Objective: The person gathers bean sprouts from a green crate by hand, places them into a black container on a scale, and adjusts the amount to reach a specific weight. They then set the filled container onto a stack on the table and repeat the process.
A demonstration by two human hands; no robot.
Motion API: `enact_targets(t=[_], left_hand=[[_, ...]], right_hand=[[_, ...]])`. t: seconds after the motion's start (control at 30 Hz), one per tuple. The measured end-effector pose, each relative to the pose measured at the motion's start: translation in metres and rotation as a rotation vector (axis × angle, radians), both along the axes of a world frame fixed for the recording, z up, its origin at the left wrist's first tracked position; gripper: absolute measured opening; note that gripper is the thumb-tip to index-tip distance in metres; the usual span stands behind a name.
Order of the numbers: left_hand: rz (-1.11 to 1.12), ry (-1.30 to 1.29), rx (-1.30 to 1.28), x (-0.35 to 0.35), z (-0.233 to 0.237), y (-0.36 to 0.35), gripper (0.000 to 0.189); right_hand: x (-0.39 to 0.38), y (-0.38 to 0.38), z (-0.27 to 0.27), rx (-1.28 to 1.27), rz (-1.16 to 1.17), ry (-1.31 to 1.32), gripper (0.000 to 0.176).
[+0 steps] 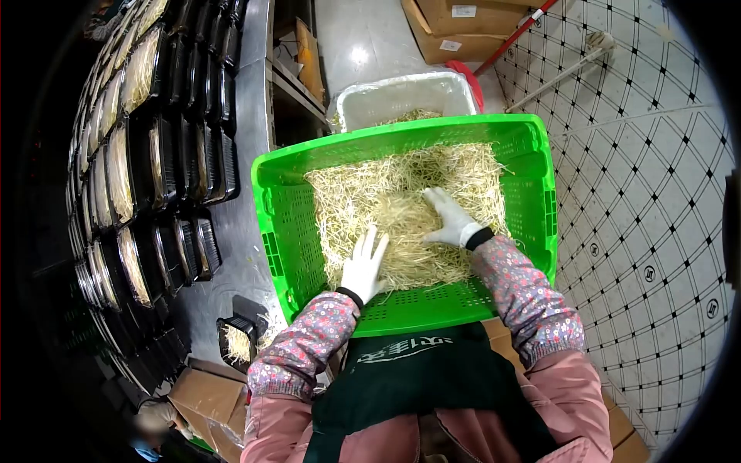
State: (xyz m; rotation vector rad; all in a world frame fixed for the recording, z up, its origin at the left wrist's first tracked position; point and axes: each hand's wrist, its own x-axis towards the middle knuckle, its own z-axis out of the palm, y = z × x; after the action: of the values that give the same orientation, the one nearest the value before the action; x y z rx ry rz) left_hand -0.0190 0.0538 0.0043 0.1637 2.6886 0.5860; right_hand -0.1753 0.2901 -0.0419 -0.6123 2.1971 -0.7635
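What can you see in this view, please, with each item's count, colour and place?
green perforated plastic crate: one, green, centre
pale stringy sprouts: one heap, straw-coloured, inside the crate
white plastic tub: one, white, behind the crate
black plastic trays: many, black, several holding sprouts, on the table
grey metal table: one, grey, left
brown cardboard boxes: several, brown, top and bottom left
patterned tiled floor: white with black marks, right
left hand: one, white glove, flat on the sprouts
right hand: one, white glove, flat on the sprouts

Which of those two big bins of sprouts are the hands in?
The green crate nearest the person: the left hand and right hand lie on its sprouts. The white tub beyond is untouched.
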Motion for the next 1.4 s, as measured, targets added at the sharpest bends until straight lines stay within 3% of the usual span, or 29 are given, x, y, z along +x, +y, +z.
enact_targets(t=[0.03, 0.13, 0.17, 0.23, 0.3, 0.33, 0.4, 0.5, 0.6, 0.63, 0.67, 0.73, 0.8, 0.87, 0.97, 1.0, 1.07, 1.13, 1.17, 1.2, 1.27, 1.33, 1.4], left_hand=[[-0.019, -0.109, -0.025, -0.001, -0.003, -0.001, 0.117], [-0.115, -0.137, -0.092, -0.029, -0.008, 0.009, 0.119], [-0.123, -0.132, -0.093, -0.043, -0.016, 0.012, 0.122], [-0.156, -0.172, -0.121, -0.071, -0.036, 0.013, 0.129], [-0.134, -0.339, -0.086, -0.105, -0.022, 0.015, 0.138], [-0.118, -0.365, -0.022, -0.112, -0.035, 0.011, 0.142], [-0.102, -0.445, 0.000, -0.122, -0.047, 0.009, 0.137], [0.021, -0.450, 0.012, -0.118, -0.059, 0.009, 0.111], [0.133, -0.351, 0.164, -0.100, -0.050, 0.008, 0.071], [0.167, -0.299, 0.169, -0.094, -0.043, 0.007, 0.047], [0.119, -0.330, 0.141, -0.088, -0.037, 0.001, 0.046], [0.064, -0.213, 0.110, -0.072, -0.034, -0.011, 0.047], [0.095, -0.221, 0.089, -0.062, -0.014, -0.023, 0.045], [0.094, -0.146, 0.149, -0.051, 0.004, -0.031, 0.045], [-0.203, 0.115, 0.114, -0.040, -0.003, -0.029, 0.057], [-0.294, 0.195, 0.115, -0.039, -0.001, -0.022, 0.061], [-0.334, 0.167, 0.102, -0.037, -0.008, -0.001, 0.078], [-0.253, 0.245, -0.105, -0.031, -0.012, 0.013, 0.087], [-0.107, 0.149, -0.076, -0.025, -0.008, 0.013, 0.094], [0.039, 0.051, -0.047, -0.015, -0.003, 0.011, 0.100], [0.249, -0.049, 0.158, 0.008, 0.000, -0.003, 0.099], [0.495, -0.208, 0.267, 0.033, -0.014, -0.009, 0.093], [0.778, -0.250, 0.568, 0.046, -0.053, -0.006, 0.082]], right_hand=[[0.008, 0.005, 0.010, 0.062, -0.039, 0.020, 0.130], [0.042, -0.007, 0.030, 0.197, 0.115, 0.137, 0.139], [0.047, -0.019, 0.044, 0.283, 0.205, 0.065, 0.145], [0.048, -0.034, 0.036, 0.368, 0.210, 0.055, 0.146], [0.041, -0.038, 0.021, 0.420, 0.158, 0.041, 0.149], [0.039, -0.033, 0.001, 0.296, 0.071, 0.077, 0.149], [0.027, -0.031, -0.016, 0.230, 0.061, -0.052, 0.142], [0.024, -0.023, -0.029, 0.196, -0.016, -0.230, 0.113], [0.041, -0.004, -0.085, 0.002, 0.030, -0.089, 0.078], [0.031, -0.004, -0.037, 0.154, 0.056, -0.132, 0.058], [0.015, -0.004, 0.006, 0.251, 0.157, -0.148, 0.053], [0.013, 0.025, -0.026, 0.077, 0.052, -0.059, 0.041], [-0.010, 0.045, -0.021, 0.234, -0.043, -0.051, 0.040], [-0.027, 0.057, -0.007, 0.094, -0.184, -0.053, 0.039], [-0.044, 0.043, 0.034, 0.103, -0.077, -0.087, 0.046], [-0.043, 0.029, 0.041, 0.036, -0.065, -0.153, 0.050], [-0.033, 0.003, 0.022, 0.034, 0.002, -0.373, 0.073], [-0.013, 0.005, -0.037, -0.031, 0.099, -0.304, 0.086], [-0.014, 0.005, -0.042, 0.121, 0.165, -0.228, 0.090], [-0.016, 0.014, -0.045, 0.119, 0.116, -0.197, 0.088], [-0.034, 0.014, -0.008, 0.199, 0.105, -0.236, 0.085], [-0.038, 0.010, -0.005, 0.166, 0.050, -0.032, 0.082], [-0.039, -0.001, -0.022, 0.053, -0.043, 0.206, 0.083]])
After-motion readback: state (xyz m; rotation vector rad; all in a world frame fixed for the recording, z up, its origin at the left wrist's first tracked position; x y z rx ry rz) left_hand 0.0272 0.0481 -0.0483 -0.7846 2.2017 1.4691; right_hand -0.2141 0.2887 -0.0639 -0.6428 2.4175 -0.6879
